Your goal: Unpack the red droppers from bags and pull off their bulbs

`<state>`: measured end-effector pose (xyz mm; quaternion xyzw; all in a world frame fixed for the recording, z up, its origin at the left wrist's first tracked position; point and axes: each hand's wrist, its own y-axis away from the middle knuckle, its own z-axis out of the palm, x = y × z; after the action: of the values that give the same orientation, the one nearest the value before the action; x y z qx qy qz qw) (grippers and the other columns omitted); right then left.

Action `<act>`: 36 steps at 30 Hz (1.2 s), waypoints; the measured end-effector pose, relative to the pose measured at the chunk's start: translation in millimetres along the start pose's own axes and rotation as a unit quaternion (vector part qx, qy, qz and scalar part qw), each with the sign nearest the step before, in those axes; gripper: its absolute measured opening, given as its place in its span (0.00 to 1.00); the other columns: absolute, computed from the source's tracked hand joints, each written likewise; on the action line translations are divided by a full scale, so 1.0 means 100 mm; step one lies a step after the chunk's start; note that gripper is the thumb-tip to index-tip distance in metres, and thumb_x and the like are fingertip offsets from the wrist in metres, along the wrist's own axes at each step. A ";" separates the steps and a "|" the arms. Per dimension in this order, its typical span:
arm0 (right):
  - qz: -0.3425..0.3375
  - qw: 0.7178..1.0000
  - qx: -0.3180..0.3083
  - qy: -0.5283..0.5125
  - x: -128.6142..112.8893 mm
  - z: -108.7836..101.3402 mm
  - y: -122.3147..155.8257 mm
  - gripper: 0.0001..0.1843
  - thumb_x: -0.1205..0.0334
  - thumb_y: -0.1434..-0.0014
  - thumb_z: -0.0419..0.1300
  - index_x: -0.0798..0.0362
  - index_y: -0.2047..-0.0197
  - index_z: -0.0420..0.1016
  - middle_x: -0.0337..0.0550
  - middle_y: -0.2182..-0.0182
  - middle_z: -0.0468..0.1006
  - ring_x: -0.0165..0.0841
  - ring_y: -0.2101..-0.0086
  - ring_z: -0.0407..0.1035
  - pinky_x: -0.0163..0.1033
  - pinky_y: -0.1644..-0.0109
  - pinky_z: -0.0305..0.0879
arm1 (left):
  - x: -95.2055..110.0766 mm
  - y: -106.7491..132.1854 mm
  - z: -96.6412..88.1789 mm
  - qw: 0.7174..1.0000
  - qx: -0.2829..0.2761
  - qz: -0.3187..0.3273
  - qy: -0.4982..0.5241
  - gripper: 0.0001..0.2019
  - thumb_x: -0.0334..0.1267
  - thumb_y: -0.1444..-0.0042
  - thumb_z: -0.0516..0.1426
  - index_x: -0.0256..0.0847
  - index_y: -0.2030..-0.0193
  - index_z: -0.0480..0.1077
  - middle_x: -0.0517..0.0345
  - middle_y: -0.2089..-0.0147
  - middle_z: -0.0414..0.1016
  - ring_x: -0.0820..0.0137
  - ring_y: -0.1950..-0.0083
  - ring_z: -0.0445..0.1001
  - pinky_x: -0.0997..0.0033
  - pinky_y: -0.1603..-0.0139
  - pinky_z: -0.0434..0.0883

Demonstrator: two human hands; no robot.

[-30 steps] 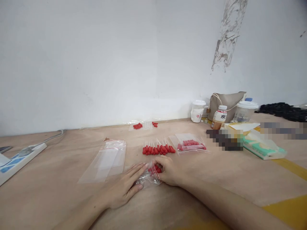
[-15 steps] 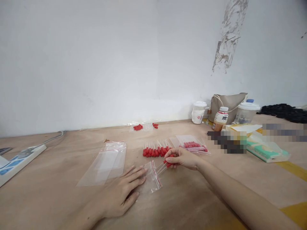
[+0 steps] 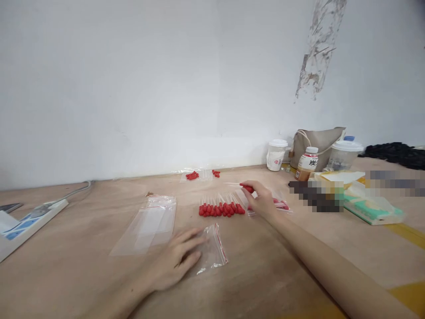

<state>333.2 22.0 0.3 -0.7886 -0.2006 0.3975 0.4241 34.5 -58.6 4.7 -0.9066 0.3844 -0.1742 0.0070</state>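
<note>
My right hand pinches red-bulbed glass droppers, their clear stems pointing left; I cannot tell how many. It is raised over a bag of more red-bulbed droppers, which it partly covers. My left hand rests with fingers stretched out on the left part of a clear zip bag with a red seal line. The bag lies flat on the table. Between and beyond the hands is a row of loose droppers, bulbs toward me and stems toward the wall.
Left of centre lie overlapping clear zip bags. Another bag with red bulbs sits by the wall. A power strip is at far left. A white-lidded cup, a bottle, a grey bag and a tissue pack stand right.
My right hand has moved up and away from the zip bag's mouth, pulling the droppers out of it. My left hand has stayed on the bag, which now lies flatter.
</note>
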 end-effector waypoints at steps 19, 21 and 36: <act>-0.103 0.971 -0.182 0.119 -0.13 0.34 0.13 0.19 0.70 0.44 0.49 0.50 0.49 0.67 0.44 0.58 0.73 0.35 0.59 0.64 0.43 0.55 0.61 | -0.15 -0.02 0.06 0.987 0.098 -0.115 0.052 0.14 0.45 0.46 0.52 0.45 0.56 0.69 0.56 0.59 0.69 0.68 0.59 0.68 0.69 0.59 0.65; -0.085 0.971 -0.192 0.119 -0.16 0.34 0.14 0.20 0.69 0.43 0.48 0.50 0.48 0.65 0.44 0.58 0.74 0.35 0.60 0.64 0.44 0.55 0.60 | -0.15 -0.03 0.07 0.983 0.090 -0.145 0.070 0.15 0.45 0.48 0.53 0.44 0.54 0.68 0.56 0.61 0.69 0.69 0.62 0.68 0.70 0.62 0.65; 0.015 0.975 -0.222 0.011 -0.19 0.28 0.23 0.24 0.55 0.48 0.57 0.52 0.48 0.63 0.47 0.56 0.71 0.36 0.56 0.65 0.45 0.52 0.62 | -0.29 -0.01 -0.12 0.943 0.201 -0.168 0.203 0.10 0.45 0.47 0.50 0.40 0.68 0.61 0.65 0.77 0.63 0.75 0.76 0.62 0.76 0.75 0.58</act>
<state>299.5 10.9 -19.5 -0.8704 -0.2675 0.3406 0.2344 12.7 -36.1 7.4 -0.8831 0.1765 -0.4271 0.0811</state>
